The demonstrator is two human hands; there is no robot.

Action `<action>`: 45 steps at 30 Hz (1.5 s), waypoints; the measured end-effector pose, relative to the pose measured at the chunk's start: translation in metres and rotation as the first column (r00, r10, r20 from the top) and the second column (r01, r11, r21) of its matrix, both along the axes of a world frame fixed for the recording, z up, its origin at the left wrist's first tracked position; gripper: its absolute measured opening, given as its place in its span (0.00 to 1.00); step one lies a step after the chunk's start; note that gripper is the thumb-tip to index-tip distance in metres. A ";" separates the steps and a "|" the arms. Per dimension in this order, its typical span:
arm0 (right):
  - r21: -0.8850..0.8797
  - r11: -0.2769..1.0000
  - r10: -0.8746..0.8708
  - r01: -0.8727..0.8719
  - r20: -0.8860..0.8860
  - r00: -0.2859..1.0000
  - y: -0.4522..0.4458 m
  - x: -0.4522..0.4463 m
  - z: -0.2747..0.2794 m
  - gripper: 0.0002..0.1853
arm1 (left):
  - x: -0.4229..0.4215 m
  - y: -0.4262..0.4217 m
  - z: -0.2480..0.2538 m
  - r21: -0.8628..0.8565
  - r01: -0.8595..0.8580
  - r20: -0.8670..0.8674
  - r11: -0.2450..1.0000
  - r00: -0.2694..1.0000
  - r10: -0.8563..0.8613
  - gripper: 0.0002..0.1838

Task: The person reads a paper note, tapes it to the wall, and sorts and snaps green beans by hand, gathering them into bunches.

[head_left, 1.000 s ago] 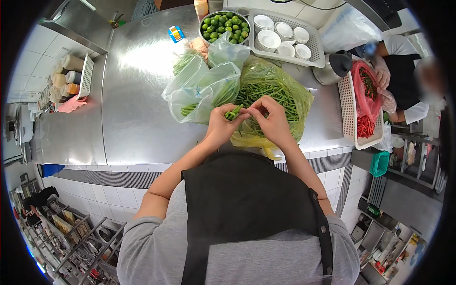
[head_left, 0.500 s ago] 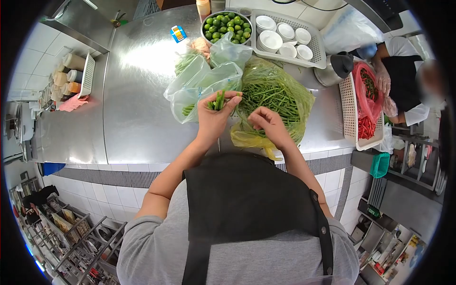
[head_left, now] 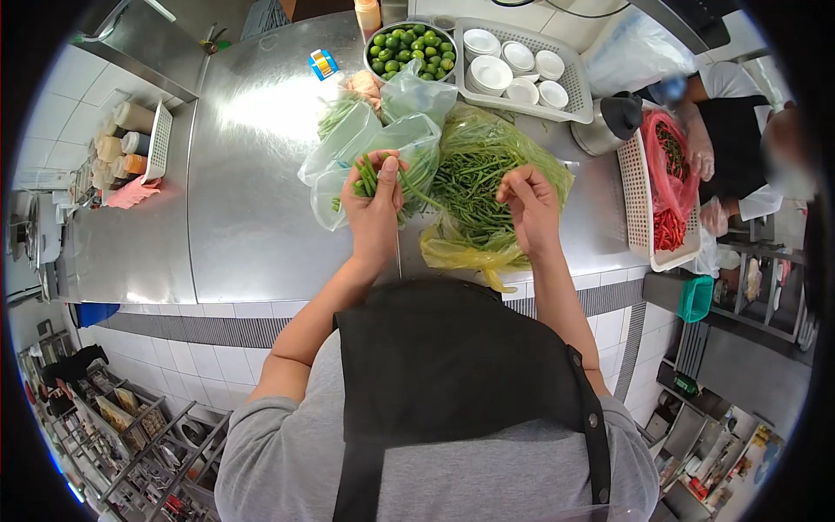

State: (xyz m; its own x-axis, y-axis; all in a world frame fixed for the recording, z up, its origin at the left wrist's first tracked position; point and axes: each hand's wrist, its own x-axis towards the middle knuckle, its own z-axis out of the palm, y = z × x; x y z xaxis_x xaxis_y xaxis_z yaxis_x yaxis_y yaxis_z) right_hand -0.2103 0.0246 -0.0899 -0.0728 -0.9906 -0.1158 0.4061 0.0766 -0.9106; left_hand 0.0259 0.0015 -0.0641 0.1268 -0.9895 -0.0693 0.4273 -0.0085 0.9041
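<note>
My left hand point(head_left: 374, 204) is closed around a small bunch of green beans point(head_left: 366, 178), in front of a clear plastic bag point(head_left: 326, 165) that holds more beans. Over the right part of a yellow-green bag point(head_left: 552, 165) hangs my right hand point(head_left: 532, 204), its fingers curled and pressed together. Whatever it may pinch is too small to make out. Many loose green beans point(head_left: 474, 187) fill that open bag between my two hands.
Behind the bags stand a bowl of limes point(head_left: 410, 52) and a tray of white dishes point(head_left: 574, 100). A metal jug point(head_left: 600, 130) is at the right, beside a basket point(head_left: 637, 191) with red chillies. A co-worker's gloved hands point(head_left: 700, 152) are at that basket.
My hands were together over the beans and have moved apart. The left hand went left with its bunch, and the right hand went right. The co-worker's hands shifted slightly.
</note>
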 end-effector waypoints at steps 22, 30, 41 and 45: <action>0.148 0.976 0.215 -0.159 -0.773 0.597 0.017 0.002 -0.004 0.05 | -0.012 0.015 -0.019 0.419 0.505 -0.209 0.754 0.862 -0.461 0.11; 0.199 0.959 0.247 -0.204 -0.222 0.943 0.011 0.023 0.017 0.04 | -0.015 0.012 -0.021 0.199 0.624 0.249 0.756 0.714 -0.655 0.12; 0.205 0.954 0.281 -0.221 -0.867 0.411 -0.002 0.015 0.005 0.12 | -0.012 0.012 -0.015 0.356 0.616 -0.210 0.703 0.786 -0.582 0.08; 0.190 0.938 0.346 -0.289 -0.527 0.777 0.011 0.024 0.007 0.16 | -0.003 0.004 -0.010 0.234 0.514 -0.234 0.825 0.854 -0.465 0.09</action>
